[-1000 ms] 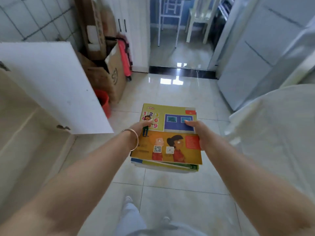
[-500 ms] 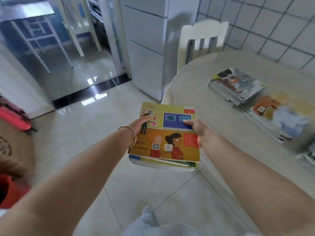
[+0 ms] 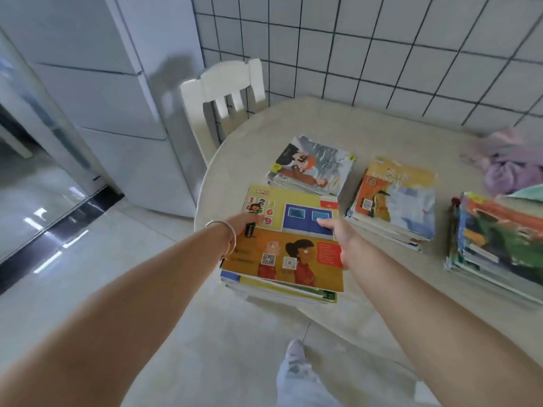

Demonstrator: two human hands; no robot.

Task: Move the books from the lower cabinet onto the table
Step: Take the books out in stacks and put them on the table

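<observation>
Over the table's near edge: your stack of books (image 3: 286, 245), yellow-and-orange cover on top.
Left hand (image 3: 245, 223): you grip the stack's left side, thumb on the cover.
Right hand (image 3: 338, 233): you grip its right side.
Table (image 3: 338, 127): three other book stacks (image 3: 314, 165) lie further in.

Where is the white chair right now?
In the head view, the white chair stands upper centre, between the table's far left edge and the fridge, below the tiled wall.
</observation>
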